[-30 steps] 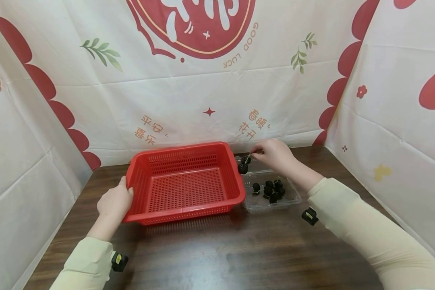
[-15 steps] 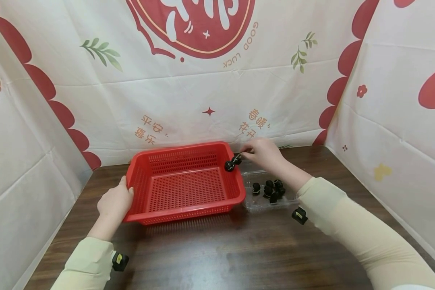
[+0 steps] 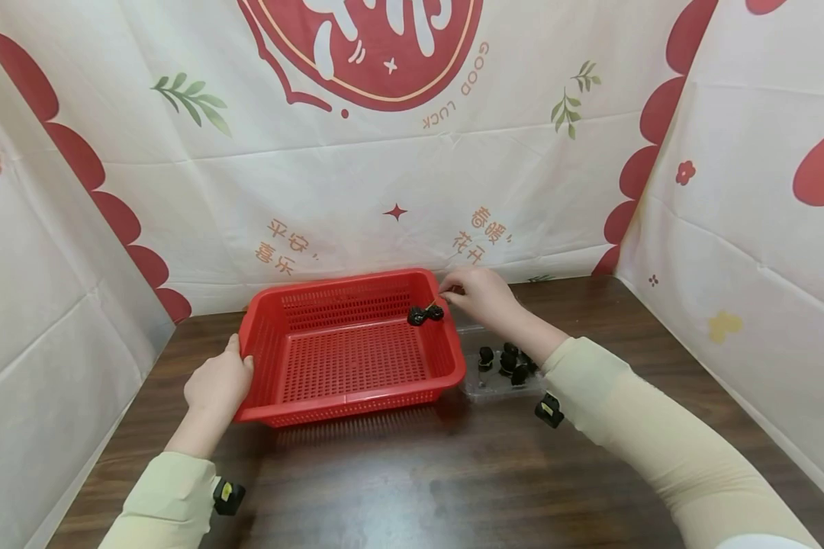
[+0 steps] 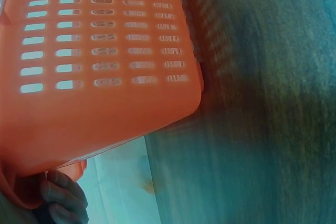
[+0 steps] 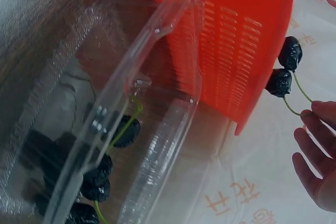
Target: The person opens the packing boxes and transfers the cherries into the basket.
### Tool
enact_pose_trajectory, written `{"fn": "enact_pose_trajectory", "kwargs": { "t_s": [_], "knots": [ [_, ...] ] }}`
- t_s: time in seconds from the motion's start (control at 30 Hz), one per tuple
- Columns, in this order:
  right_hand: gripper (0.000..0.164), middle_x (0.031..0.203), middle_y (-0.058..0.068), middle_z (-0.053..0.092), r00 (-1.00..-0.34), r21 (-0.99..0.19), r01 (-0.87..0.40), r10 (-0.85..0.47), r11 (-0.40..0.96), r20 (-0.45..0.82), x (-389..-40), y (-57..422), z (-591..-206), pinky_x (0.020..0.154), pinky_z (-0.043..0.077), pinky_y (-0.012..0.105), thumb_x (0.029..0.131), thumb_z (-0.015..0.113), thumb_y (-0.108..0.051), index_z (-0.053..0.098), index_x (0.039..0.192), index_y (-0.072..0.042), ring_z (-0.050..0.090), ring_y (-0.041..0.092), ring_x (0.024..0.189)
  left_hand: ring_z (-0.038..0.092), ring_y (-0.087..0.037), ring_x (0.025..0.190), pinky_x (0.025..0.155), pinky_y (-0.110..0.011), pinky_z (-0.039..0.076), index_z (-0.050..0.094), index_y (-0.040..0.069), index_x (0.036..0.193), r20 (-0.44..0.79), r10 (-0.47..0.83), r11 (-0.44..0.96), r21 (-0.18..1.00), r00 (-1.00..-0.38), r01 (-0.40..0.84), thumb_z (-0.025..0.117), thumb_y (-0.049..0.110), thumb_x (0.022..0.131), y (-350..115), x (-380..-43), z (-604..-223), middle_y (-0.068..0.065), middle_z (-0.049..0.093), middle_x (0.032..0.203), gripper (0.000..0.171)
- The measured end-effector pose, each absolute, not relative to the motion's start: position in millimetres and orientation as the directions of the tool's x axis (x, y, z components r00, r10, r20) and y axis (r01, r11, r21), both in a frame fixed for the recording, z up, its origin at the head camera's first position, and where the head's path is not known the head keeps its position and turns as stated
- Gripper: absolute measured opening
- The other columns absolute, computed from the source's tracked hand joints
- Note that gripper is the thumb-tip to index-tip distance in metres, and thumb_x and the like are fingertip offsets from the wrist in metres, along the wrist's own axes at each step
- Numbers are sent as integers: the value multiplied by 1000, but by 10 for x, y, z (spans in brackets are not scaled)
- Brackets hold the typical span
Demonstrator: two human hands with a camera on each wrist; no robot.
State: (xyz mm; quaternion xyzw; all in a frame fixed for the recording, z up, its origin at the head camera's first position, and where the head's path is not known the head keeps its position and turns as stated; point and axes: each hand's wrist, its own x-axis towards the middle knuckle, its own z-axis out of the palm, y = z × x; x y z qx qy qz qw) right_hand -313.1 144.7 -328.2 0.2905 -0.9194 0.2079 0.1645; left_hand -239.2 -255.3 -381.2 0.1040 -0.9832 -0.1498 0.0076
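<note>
A pair of dark, shiny cherries (image 3: pixel 417 315) on thin green stems hangs over the right rim of the red plastic basket (image 3: pixel 350 405). My right hand (image 3: pixel 482 296) pinches the stem ends between thumb and fingertips; the right wrist view shows both cherries (image 5: pixel 290 54) below the fingers. At the basket's left end, my left hand (image 3: pixel 216 383) grips the rim, and in the left wrist view its curled fingers (image 4: pixel 64 195) show under the edge. Several more cherries (image 3: pixel 507 363) lie in a clear plastic box (image 3: pixel 484 387) right of the basket, partly hidden by my right forearm.
In the right wrist view the clear box's raised edge (image 5: pixel 126 72) stands close beside the basket wall (image 5: pixel 231 51). A brown wooden table (image 3: pixel 398 480) carries everything. A white printed cloth (image 3: pixel 357 183) stands behind and at both sides.
My right hand has moved left from above the clear box, carrying the two cherries by their stems over the basket's right rim. My left hand and the basket have stayed put.
</note>
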Motion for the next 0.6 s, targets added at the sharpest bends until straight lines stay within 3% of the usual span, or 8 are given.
{"fn": "enact_pose_trajectory", "kwargs": {
  "t_s": [0.6],
  "knots": [
    [5,83,1,59,-805,-378,-579,-434,723,404,-3206,1247,-3462,66,49,33,85,61,-15,63,85,-10,52,12,74,49,-26,56,47,-41,43,14,1,139,-26,-209,930,304,-978,-207,43,29,91,-2551,-2385,-3803,-20,57,76,63]
  ]
}}
